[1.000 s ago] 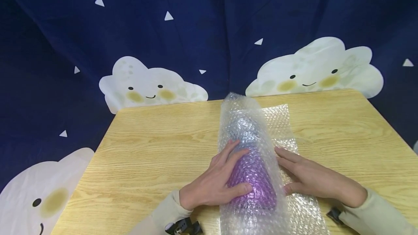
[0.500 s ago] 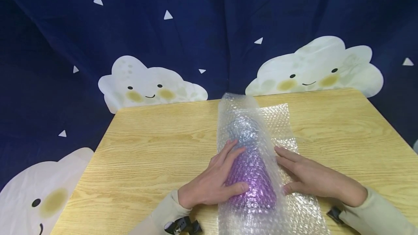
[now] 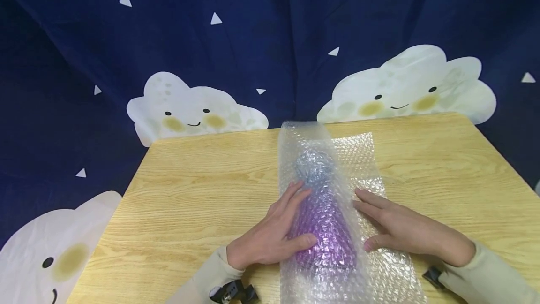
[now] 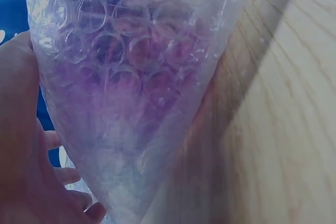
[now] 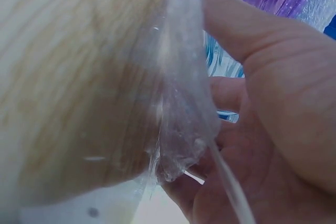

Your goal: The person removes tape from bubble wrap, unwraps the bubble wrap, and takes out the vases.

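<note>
Through the head camera I see the pale-sleeved left forearm (image 3: 202,276) slanting up from the bottom edge, left of centre. Its left hand (image 3: 270,236), below centre, is back-up, left fingers (image 3: 299,201) extended up and right, left thumb (image 3: 303,241) spread rightward. The pale-sleeved right forearm (image 3: 485,273) lies at lower right; its right hand (image 3: 407,229) points left, right fingers (image 3: 373,199) outstretched, right thumb (image 3: 377,242) lower and apart.

1. The left hand (image 3: 272,233) sits slightly farther left, its thumb and fingertips reaching less far over the wrapped purple object (image 3: 326,233).
2. The bubble wrap's far end (image 3: 301,135), peaked a second ago, lies squarer and farther left.
</note>
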A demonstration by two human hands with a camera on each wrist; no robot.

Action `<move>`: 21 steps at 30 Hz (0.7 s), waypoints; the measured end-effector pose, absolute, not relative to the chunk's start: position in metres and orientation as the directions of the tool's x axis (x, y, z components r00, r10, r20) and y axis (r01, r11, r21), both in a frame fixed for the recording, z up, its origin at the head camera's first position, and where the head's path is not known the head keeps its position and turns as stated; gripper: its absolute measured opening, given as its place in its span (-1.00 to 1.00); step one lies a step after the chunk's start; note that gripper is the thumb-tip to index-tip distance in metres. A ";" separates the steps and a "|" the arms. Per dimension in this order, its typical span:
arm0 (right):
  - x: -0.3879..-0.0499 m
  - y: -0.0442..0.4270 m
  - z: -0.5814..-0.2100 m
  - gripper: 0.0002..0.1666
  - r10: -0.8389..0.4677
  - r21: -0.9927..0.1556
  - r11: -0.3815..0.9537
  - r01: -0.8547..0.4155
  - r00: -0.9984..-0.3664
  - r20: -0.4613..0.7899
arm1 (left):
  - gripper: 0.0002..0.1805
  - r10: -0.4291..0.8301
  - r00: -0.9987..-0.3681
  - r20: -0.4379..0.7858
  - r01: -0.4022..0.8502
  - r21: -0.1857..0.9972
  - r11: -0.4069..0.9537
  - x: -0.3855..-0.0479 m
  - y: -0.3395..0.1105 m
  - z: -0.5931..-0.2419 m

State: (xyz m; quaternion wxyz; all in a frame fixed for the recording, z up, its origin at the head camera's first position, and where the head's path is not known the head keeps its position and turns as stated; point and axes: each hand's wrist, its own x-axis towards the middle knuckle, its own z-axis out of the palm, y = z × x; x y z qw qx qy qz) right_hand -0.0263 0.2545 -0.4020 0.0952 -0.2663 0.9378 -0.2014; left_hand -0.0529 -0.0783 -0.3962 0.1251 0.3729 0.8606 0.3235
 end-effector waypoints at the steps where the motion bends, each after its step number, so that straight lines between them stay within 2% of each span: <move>1: -0.026 0.255 -0.402 0.25 -0.536 -0.432 0.778 -0.456 -0.841 -0.077 | -0.01 0.721 -0.692 0.021 0.555 0.655 0.514 -0.053 -0.079 -0.396; 14: -0.027 0.254 -0.401 0.23 -0.539 -0.443 0.774 -0.452 -0.838 -0.087 | -0.06 0.708 -0.705 -0.021 0.504 0.689 0.522 -0.051 -0.086 -0.398; 21: -0.027 0.254 -0.400 0.22 -0.532 -0.462 0.775 -0.431 -0.839 -0.110 | -0.05 0.712 -0.702 -0.012 0.518 0.678 0.521 -0.051 -0.088 -0.399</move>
